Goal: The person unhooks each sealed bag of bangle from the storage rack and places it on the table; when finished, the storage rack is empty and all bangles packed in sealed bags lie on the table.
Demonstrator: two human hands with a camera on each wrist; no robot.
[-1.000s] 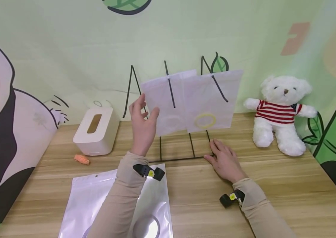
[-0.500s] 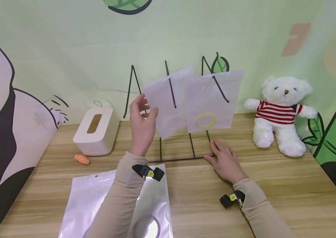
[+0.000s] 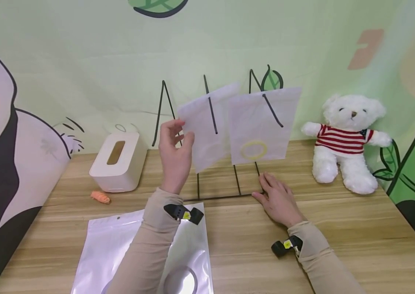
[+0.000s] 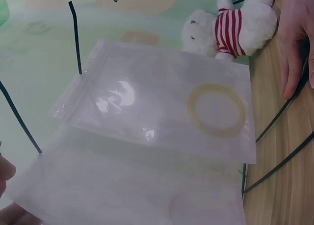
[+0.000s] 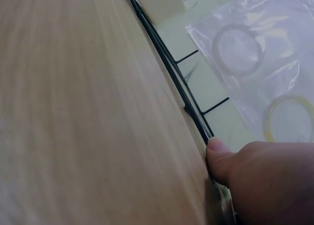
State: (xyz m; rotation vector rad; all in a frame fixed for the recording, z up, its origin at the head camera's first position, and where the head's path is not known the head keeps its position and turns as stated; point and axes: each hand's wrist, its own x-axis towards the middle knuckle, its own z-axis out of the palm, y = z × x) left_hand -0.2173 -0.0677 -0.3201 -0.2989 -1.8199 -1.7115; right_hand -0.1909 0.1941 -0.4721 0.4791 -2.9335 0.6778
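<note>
A black wire rack [image 3: 218, 197] stands on the table with upright hooks. Two translucent white plastic bags hang on it, each with a ring-shaped mark: the left bag [image 3: 207, 126] tilted with its left side lower, the right bag [image 3: 259, 126] showing a yellow ring. My left hand [image 3: 174, 153] is at the left bag's edge, fingers loosely bent and touching it; the left wrist view shows fingertips [image 4: 6, 170] by the bag's top corner. Flat fingers of my right hand [image 3: 277, 198] rest on the rack's base at its right end. In the right wrist view, its thumb touches the base bar.
Left of the rack stands a white tissue box [image 3: 117, 163], with a small orange carrot-like piece [image 3: 100, 197] in front. A larger shiny white bag [image 3: 112, 241] lies flat under my left forearm. A white teddy bear [image 3: 343, 139] sits at the right.
The left bag has swung and tilted, its near lower corner dropping and a gap opening between it and the right bag. My left fingers have bent slightly; my right hand has stayed still.
</note>
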